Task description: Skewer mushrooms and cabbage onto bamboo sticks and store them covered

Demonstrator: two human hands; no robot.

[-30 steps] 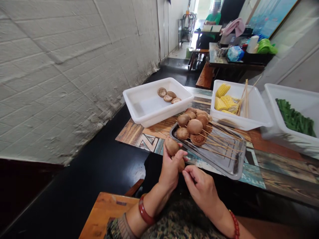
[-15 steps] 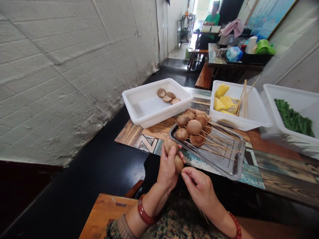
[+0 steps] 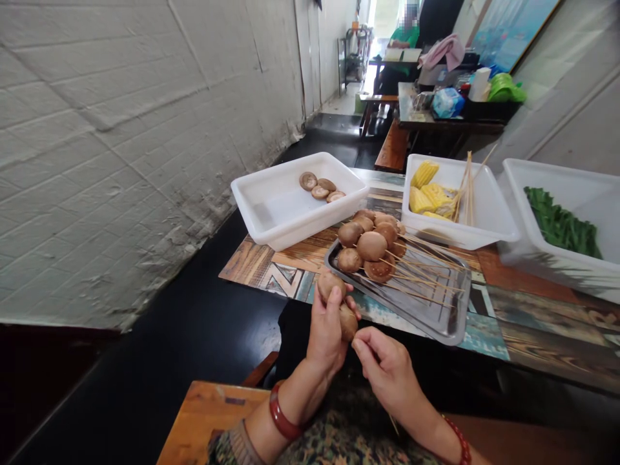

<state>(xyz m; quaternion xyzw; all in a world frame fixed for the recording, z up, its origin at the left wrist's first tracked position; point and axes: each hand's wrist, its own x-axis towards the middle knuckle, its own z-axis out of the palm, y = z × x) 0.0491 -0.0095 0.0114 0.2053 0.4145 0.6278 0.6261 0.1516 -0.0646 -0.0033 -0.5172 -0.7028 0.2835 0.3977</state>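
Note:
My left hand (image 3: 329,329) is closed around two brown mushrooms (image 3: 330,284), one above the other, in front of the table edge. Just below them, my right hand (image 3: 387,365) pinches a thin wooden skewer (image 3: 394,424); most of it is hidden by the palm, and its lower end shows beneath. Beyond both hands a metal tray (image 3: 411,316) carries a pile of skewered mushrooms (image 3: 372,247), their sticks pointing right. Several loose mushrooms (image 3: 320,192) lie in the white bin (image 3: 271,236) at the back left.
A second white bin (image 3: 489,239) holds corn pieces (image 3: 436,197) and upright skewers (image 3: 465,190). Farther right, another bin (image 3: 571,265) contains green leaves (image 3: 564,223). A wooden stool (image 3: 208,413) stands at lower left. In the background a person in green (image 3: 405,35) sits at a table.
The whole view has shifted slightly, so the table and bins appear a little farther left. Both hands keep nearly the same pose; less of the skewer's lower end shows below my right hand.

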